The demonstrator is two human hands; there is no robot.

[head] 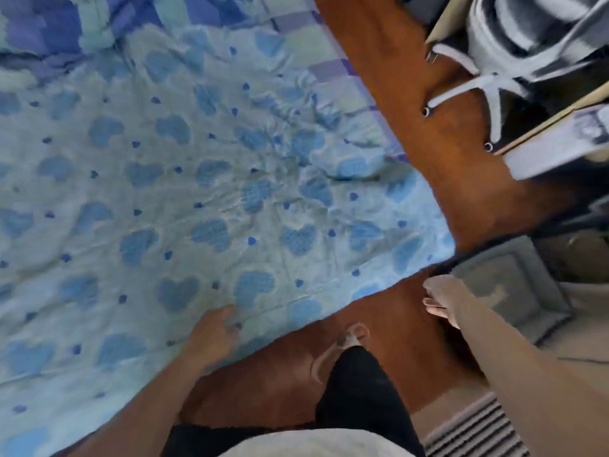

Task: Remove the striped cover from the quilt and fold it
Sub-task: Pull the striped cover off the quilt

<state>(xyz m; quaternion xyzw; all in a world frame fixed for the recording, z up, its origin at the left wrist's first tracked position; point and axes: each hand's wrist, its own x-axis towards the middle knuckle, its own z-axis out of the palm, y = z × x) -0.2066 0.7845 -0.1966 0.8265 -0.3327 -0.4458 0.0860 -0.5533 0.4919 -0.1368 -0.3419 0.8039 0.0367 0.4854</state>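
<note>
Striped fabric [474, 430]: lowest right of the view, beside your right forearm; black-and-pale stripes on the floor. Probably the striped cover, but too little shows to be sure.
Leg and shoe [354, 336]: your dark trouser leg stands on the wooden floor [395, 77], between your two arms.
Left hand [214, 338]: your fingers lie on the near edge of the heart-print quilt [197, 192], seemingly curled into the cloth. Blur hides whether they pinch it.
Right hand [440, 300]: it hangs over the floor, fingers loosely extended, holding nothing, just off the quilt's near right corner.
Key relation: the quilt spreads ahead and to your left, long axis running away from you. The striped piece lies behind and right, nearer your right hand.
Grey cushion [514, 285]: on the floor right of that hand.
Office chair [494, 77]: farthest right, its star base on the floor.
</note>
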